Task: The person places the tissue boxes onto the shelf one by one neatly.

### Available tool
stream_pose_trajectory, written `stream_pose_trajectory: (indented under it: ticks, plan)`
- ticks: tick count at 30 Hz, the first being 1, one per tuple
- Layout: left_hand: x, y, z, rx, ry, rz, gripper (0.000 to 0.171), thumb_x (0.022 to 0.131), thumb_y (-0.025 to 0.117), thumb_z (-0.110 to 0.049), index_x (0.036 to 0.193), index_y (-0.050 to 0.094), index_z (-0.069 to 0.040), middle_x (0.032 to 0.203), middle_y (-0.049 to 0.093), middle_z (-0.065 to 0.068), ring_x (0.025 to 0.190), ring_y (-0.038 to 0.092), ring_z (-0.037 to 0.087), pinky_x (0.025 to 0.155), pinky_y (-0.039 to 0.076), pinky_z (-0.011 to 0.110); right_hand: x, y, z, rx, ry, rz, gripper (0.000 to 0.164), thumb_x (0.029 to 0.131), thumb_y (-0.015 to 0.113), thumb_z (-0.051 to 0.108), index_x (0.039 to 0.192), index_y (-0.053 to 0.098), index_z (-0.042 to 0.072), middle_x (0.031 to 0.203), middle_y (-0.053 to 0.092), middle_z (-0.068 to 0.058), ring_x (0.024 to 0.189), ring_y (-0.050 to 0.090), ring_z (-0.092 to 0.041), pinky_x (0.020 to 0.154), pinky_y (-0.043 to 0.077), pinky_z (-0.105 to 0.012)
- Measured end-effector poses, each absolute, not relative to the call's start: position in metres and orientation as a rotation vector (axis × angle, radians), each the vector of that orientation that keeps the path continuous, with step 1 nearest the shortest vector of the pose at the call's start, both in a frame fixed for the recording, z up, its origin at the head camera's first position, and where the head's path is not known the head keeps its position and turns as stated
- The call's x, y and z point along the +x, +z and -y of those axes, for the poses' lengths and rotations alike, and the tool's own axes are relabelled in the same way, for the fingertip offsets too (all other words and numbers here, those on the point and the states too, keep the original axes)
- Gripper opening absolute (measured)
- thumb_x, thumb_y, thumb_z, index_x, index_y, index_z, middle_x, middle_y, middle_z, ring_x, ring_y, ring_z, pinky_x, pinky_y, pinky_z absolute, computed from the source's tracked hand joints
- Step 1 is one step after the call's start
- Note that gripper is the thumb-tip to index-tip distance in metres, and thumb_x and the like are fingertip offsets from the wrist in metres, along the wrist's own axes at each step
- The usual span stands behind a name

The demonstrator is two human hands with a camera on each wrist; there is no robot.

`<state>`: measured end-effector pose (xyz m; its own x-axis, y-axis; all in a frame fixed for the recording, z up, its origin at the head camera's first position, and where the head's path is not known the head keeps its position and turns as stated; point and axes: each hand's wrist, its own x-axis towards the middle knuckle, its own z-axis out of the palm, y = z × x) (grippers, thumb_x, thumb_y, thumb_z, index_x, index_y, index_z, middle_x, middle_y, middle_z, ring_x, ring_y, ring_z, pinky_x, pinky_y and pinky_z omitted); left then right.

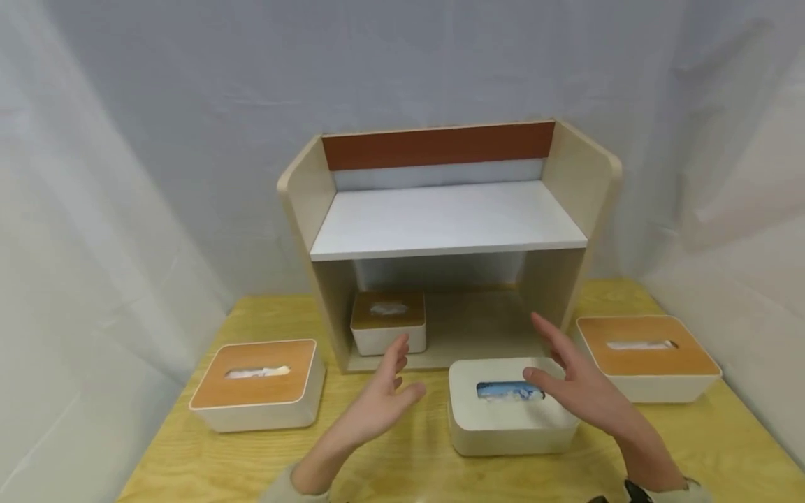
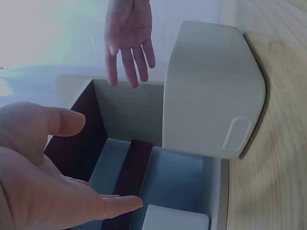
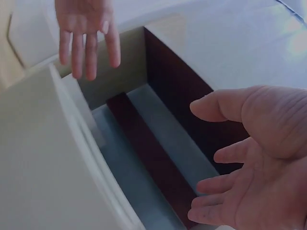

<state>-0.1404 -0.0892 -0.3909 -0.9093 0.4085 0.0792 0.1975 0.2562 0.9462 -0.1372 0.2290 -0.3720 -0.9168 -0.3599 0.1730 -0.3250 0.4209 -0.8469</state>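
A white tissue box (image 1: pixel 497 423) with a white lid and a blue packet showing in its slot stands on the table before the shelf. My right hand (image 1: pixel 588 395) hovers over its right end, fingers spread, holding nothing. To the box's left, in front of the shelf, my left hand (image 1: pixel 377 405) is raised with loosely extended fingers and an empty palm. Both wrist views show the palms facing each other, with the white box's plain side (image 2: pixel 211 91) between and below them. A smaller tissue box (image 1: pixel 388 339) with a wood-look lid sits inside the shelf's lower left.
The two-tier shelf (image 1: pixel 449 216) stands at the back, with a white upper board and brown back strip. Tissue boxes with wood-look lids stand at the left (image 1: pixel 254 388) and the right (image 1: pixel 650 356). A pale curtain (image 1: pixel 409 63) surrounds the wooden table (image 1: pixel 207 461).
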Motion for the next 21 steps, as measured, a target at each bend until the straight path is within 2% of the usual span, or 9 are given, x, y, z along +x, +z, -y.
stream_pose_trajectory:
  ticks: [6,15,21]
  plan:
    - [-0.141,-0.400,0.084,0.602,1.684,-2.317,0.084,0.098,0.061,-0.020,0.158,0.005,-0.003,0.161,0.009,0.028,0.146,0.015,0.049,0.115,0.019,0.064,-0.135,-0.380,-0.239,-0.637,-1.404,-2.691,0.084,0.095,0.068,0.024,0.160,0.017,0.011,0.162,0.016,-0.021,0.145,0.017,-0.048,0.104,0.026,-0.074]
    - [-0.138,-0.405,0.070,0.598,1.616,-2.271,0.090,0.097,0.064,-0.022,0.158,0.000,-0.004,0.161,0.009,0.028,0.146,0.017,0.048,0.114,0.022,0.064,-0.127,-0.401,-0.258,-0.602,-1.401,-2.668,0.087,0.092,0.071,0.024,0.158,0.017,0.006,0.162,0.016,-0.024,0.145,0.014,-0.051,0.102,0.025,-0.076]
    - [-0.134,-0.411,0.061,0.603,1.581,-2.264,0.096,0.093,0.068,-0.022,0.158,0.000,-0.001,0.160,0.010,0.031,0.145,0.019,0.049,0.113,0.026,0.061,-0.124,-0.409,-0.267,-0.540,-1.480,-2.573,0.092,0.094,0.069,0.020,0.159,0.007,0.003,0.162,0.007,-0.027,0.143,0.011,-0.057,0.102,0.020,-0.078]
